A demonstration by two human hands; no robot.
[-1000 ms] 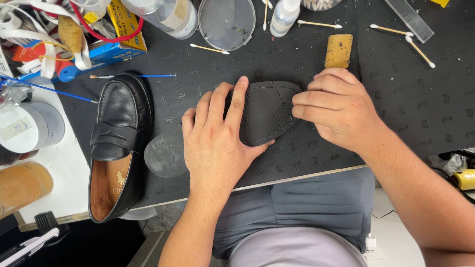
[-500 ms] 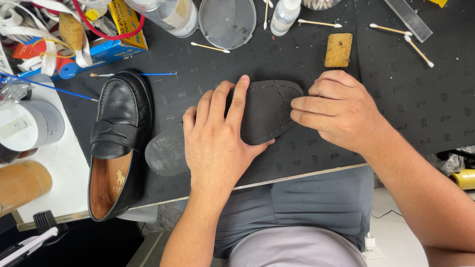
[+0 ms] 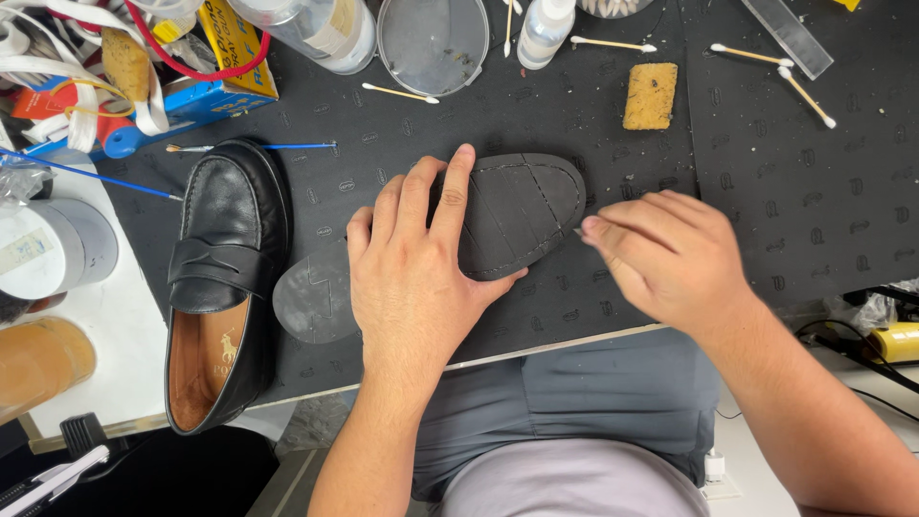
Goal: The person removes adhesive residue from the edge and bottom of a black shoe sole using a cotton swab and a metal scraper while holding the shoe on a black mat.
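- You face a counter (image 3: 124, 316) with a pale top.
- A black dotted mat (image 3: 785, 191) covers most of it.
- Light falls evenly from above.

Two shoes (image 3: 226, 278) (image 3: 517, 213); six cotton swabs (image 3: 804, 96); one sponge (image 3: 650, 96).

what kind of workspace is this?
Most likely a shoe repair or cobbler's bench. The left hand presses an upturned shoe sole-up on a black rubber mat, a black loafer lies beside it, and cotton swabs and a sponge sit nearby.
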